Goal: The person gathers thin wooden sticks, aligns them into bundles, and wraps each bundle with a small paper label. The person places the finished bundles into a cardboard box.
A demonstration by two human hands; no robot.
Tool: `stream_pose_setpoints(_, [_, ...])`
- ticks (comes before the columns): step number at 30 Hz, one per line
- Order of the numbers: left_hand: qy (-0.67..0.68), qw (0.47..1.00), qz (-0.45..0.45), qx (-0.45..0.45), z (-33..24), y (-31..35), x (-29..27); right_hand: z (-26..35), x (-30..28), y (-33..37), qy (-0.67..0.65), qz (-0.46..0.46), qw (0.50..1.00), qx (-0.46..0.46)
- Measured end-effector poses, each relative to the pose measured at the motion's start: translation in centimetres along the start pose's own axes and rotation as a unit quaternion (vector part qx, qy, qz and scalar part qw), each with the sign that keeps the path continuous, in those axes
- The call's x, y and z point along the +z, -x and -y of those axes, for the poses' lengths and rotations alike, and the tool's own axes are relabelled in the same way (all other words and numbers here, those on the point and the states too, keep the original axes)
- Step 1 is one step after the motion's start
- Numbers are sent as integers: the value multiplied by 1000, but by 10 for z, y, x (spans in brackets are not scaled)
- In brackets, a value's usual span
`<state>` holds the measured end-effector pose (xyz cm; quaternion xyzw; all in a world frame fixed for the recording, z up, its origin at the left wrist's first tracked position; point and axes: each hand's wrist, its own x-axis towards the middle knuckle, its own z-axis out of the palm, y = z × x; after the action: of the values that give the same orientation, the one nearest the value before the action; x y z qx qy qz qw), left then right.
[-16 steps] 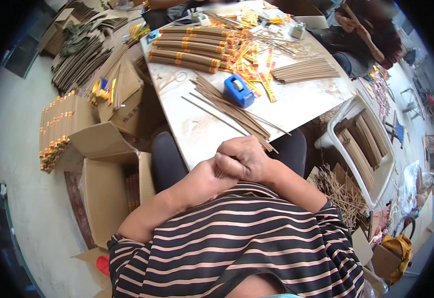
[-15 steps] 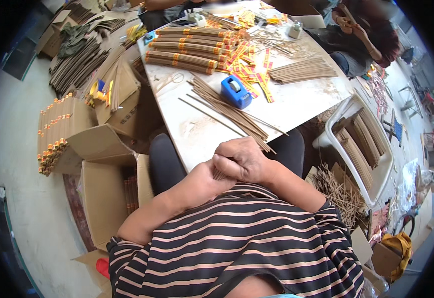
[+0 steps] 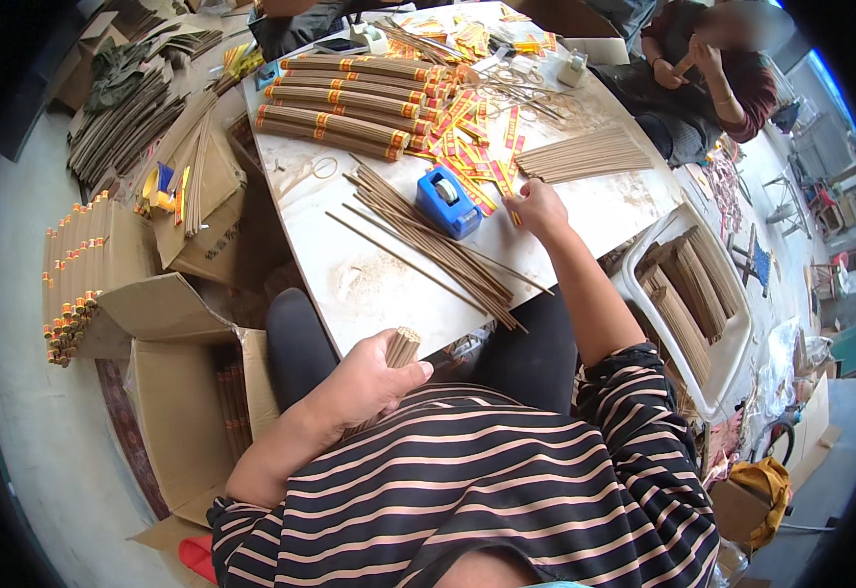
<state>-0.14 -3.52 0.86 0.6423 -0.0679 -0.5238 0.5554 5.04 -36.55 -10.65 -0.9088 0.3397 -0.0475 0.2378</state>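
Note:
My left hand is wrapped round a bundle of brown incense sticks, held close to my body with its end pointing up. Stretched out over the white table, my right hand pinches the end of a red and yellow paper strip beside the strip pile. Left of that hand stands a blue tape dispenser. Loose incense sticks lie across the near part of the table, and a fanned batch of sticks is just beyond my right hand.
Banded incense bundles are stacked at the table's far left, near scissors. An open cardboard box stands left of me. A white tub with sticks is on the right. Another person sits at the far right.
My hands were together round the bundle. Now the right hand has let go and moved forward to the paper strips, while the left keeps the bundle. The view has shifted slightly.

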Motion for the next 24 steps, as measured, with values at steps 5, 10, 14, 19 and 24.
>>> stream_pose_setpoints(5, [28, 1000, 8, 5, -1, -6, -9, -25, 17, -23, -18, 18, 999, -32])
stream_pose_setpoints(10, [35, 999, 4, -2, 0, -8, -14, -16, 12, -20, -35, -11, 998, -41])
stream_pose_setpoints(14, [33, 999, 11, -6, 1, -9, -16, -20, 16, -23, 27, -135, 986, -97])
stream_pose_setpoints(19, [40, 999, 4, -6, 2, -8, -17, -2, -4, -34, -9, 149, 988, 49])
stream_pose_setpoints(24, [40, 999, 10, -8, 2, -10, -18, -20, 11, -35, 22, -14, 996, -80])
